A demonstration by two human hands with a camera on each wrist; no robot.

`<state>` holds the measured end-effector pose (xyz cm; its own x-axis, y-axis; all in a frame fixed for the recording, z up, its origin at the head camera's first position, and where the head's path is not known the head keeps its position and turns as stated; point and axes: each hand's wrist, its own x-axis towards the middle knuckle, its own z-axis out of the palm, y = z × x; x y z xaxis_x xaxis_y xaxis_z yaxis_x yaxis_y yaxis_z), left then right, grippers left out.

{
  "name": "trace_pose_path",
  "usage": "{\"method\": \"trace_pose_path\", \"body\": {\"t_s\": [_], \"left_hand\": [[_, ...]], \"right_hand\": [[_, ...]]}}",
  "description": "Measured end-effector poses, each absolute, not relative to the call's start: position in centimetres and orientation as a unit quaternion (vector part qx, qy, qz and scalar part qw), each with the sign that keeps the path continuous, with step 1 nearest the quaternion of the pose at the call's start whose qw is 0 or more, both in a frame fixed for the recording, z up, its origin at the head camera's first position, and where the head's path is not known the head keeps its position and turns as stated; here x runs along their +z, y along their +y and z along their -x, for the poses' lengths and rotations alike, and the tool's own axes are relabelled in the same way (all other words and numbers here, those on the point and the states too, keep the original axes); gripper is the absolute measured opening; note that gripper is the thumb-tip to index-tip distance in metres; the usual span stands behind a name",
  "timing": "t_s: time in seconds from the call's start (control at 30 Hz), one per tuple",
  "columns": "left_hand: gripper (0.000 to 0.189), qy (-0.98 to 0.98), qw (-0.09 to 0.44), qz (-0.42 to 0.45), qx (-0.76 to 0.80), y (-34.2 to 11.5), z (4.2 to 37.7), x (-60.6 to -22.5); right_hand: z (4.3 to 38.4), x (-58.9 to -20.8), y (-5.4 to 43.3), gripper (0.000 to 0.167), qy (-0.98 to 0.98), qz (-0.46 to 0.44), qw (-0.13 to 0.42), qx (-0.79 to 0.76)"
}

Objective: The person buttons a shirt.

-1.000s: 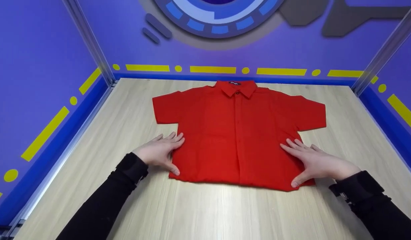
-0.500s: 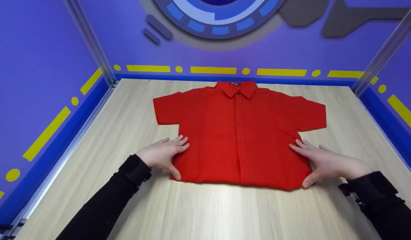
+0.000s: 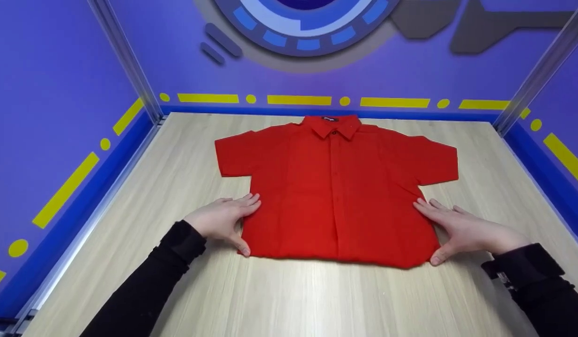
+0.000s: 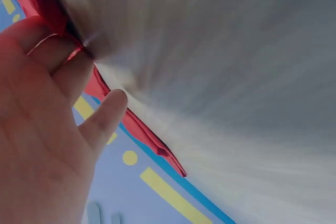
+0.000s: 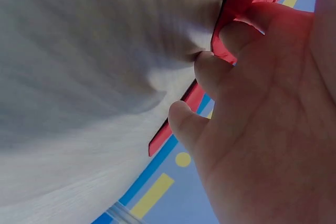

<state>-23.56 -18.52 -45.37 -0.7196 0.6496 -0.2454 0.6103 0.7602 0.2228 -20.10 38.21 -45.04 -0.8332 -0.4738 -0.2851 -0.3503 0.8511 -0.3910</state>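
A red short-sleeved shirt (image 3: 312,196) lies face up and flat, its collar at the far side and both sleeves spread outward. Its lower edge runs straight across, toward the person. My left hand (image 3: 223,220) rests at the shirt's lower left side, fingers spread, fingertips on the cloth and thumb at the bottom corner. Opposite it, my right hand (image 3: 467,229) touches the lower right side with spread fingers, its thumb at that corner. In the wrist views, the left hand (image 4: 47,119) and the right hand (image 5: 262,108) show their palms beside the red cloth's edge.
The shirt lies on a light wood-grain table (image 3: 289,299). Blue-purple panels with yellow markings stand at the back (image 3: 392,75) and sides, joined by metal posts (image 3: 129,61) at the corners. Black sleeves and wrist straps cover both forearms.
The right hand has slid outward to the right, off the shirt's front to its side edge. The left hand has shifted only slightly. The shirt lies nearly the same.
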Motion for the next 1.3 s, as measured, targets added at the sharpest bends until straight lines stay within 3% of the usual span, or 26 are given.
{"method": "trace_pose_path", "body": {"t_s": [0.5, 0.6, 0.7, 0.83, 1.0, 1.17, 1.3], "left_hand": [[0.127, 0.933, 0.138, -0.329, 0.046, -18.7, 22.3, -45.0], [0.121, 0.933, 0.150, -0.319, 0.078, -18.6, 22.6, -44.5], [0.108, 0.933, 0.126, -0.308, 0.138, -18.5, 23.5, -43.6], [0.093, 0.939, 0.019, -0.286, 0.191, -18.1, 25.6, -42.2], [0.089, 0.948, -0.104, -0.238, 0.183, -15.8, 28.0, -41.1], [0.089, 0.951, -0.145, -0.218, 0.165, -12.2, 30.0, -40.7], [0.088, 0.953, -0.125, -0.217, 0.169, -8.9, 31.3, -40.8]], "right_hand": [[18.6, -44.6, 38.1, 0.126, 0.945, 0.210, 0.195, -0.160], [18.7, -44.1, 38.5, 0.115, 0.934, 0.197, 0.224, -0.196], [19.4, -43.2, 39.1, 0.097, 0.929, 0.173, 0.226, -0.239], [21.4, -41.8, 39.2, 0.083, 0.939, 0.143, 0.137, -0.280], [24.1, -40.7, 37.9, 0.085, 0.954, 0.111, 0.016, -0.276], [26.4, -40.8, 35.5, 0.090, 0.964, 0.099, -0.025, -0.247], [27.8, -41.2, 33.0, 0.091, 0.967, 0.102, -0.021, -0.231]]}}
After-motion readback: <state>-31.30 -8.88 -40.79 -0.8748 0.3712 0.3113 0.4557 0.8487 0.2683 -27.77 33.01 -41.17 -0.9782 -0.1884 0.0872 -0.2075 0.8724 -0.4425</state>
